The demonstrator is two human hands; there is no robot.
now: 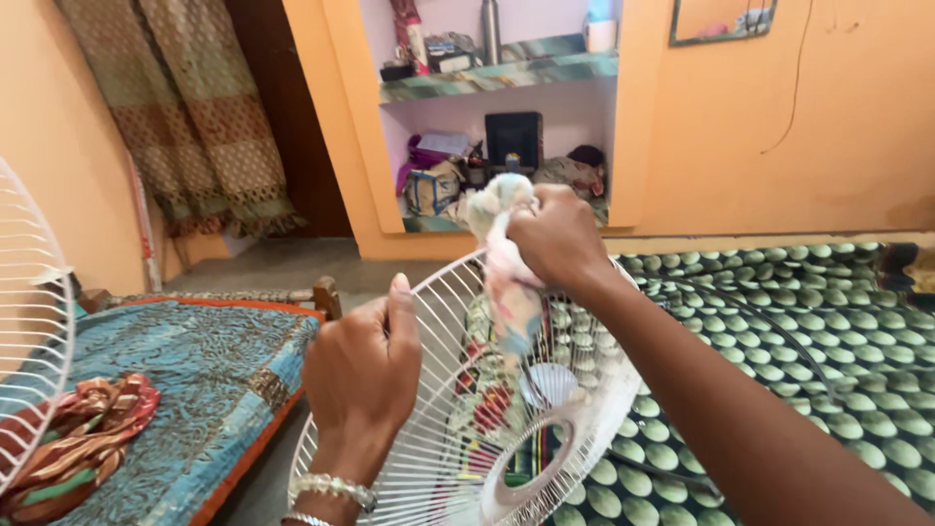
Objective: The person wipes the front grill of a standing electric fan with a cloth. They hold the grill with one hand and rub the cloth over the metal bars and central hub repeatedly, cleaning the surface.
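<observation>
- So that the white fan grill [458, 429] stayed up, the left hand [362, 375] wrapped its fingers around the rim.
- The right hand [557, 239] squeezed a pale cloth [506, 282] against the wires.

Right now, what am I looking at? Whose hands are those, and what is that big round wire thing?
This one picture comes from a camera worn on a person's head, looking down, so the two bare hands belong to that person. The round wire thing is a white fan guard, the cage that covers a fan's blades. The left hand, with bangles on its wrist, grips the guard's rim. The right hand presses a bunched pale cloth against the wires. Below it lies a green patterned bedspread. To the left is a blue bedcover with a crumpled colourful cloth on it, and a second wire guard shows at the edge. Behind are cluttered wall shelves.
</observation>
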